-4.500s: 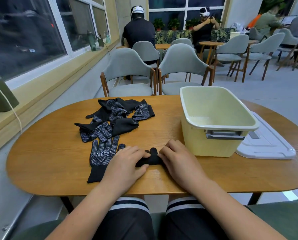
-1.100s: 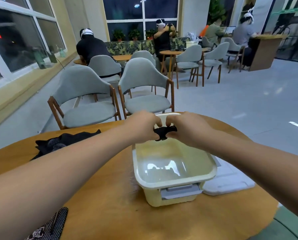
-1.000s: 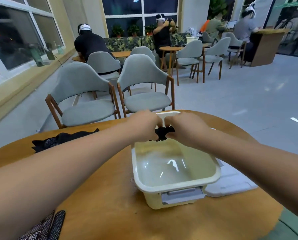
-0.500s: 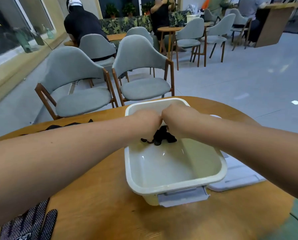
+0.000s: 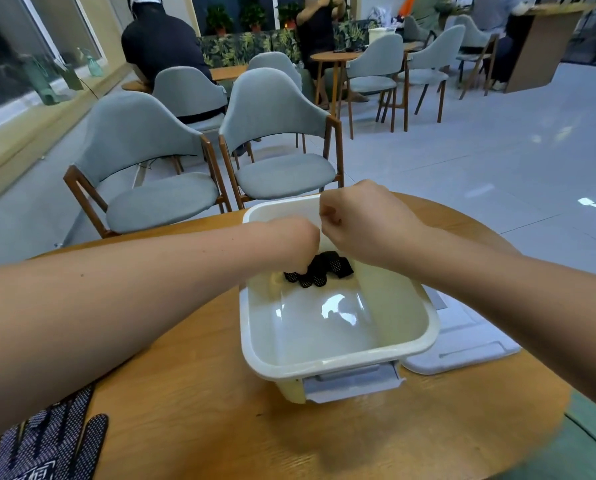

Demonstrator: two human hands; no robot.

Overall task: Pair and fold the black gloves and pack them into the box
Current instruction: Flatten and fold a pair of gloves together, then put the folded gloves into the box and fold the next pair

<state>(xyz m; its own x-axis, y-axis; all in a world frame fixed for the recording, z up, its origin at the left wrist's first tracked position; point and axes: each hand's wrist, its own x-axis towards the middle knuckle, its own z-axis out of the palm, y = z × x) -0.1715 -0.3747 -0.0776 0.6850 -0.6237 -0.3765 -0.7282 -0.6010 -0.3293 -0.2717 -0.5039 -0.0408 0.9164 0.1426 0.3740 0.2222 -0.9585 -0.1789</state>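
A cream plastic box (image 5: 341,362) stands on the round wooden table (image 5: 192,403). A folded pair of black dotted gloves (image 5: 324,269) lies on the box floor near its far wall. My left hand (image 5: 291,241) reaches down into the box, fingers curled onto the left end of that bundle. My right hand (image 5: 362,220) hovers above the far rim, fingers curled, holding nothing. One loose black dotted glove (image 5: 47,445) lies flat at the table's near left edge. The other loose gloves are hidden behind my left arm.
The box's white lid (image 5: 463,344) lies flat on the table just right of the box. Two grey chairs (image 5: 276,133) stand beyond the far table edge. Other people sit at tables further back.
Both hands carried the folded pair from above the box down onto its floor. Since half a second ago my right hand has let go and lifted up above the rim.
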